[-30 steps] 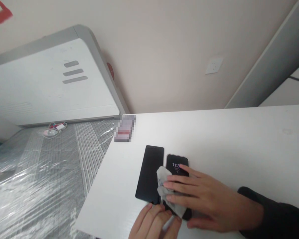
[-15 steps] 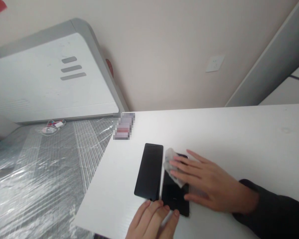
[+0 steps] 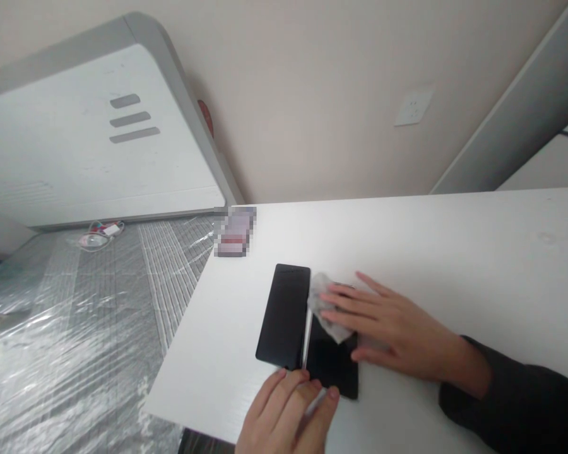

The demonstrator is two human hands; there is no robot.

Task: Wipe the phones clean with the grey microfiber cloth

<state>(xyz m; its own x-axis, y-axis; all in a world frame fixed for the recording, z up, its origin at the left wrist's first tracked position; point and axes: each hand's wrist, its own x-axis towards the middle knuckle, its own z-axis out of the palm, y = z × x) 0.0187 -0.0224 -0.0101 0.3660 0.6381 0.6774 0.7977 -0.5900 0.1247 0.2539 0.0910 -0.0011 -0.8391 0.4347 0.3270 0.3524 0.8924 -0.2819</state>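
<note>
So the wipe (image 3: 318, 292) is partly covered by the right hand (image 3: 395, 328), fingers spread, half-hidden phone (image 3: 334, 366) underneath. Left hand (image 3: 286, 413) is curled, fingertips by both phones' near edges, bare phone (image 3: 284, 315) just beyond; can't be told if anything's pinched.

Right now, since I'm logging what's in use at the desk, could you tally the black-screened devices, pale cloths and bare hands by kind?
Black-screened devices: 2 (left device, right device, partly covered)
Pale cloth: 1
Bare hands: 2 (left hand, right hand)
Total: 5
</note>
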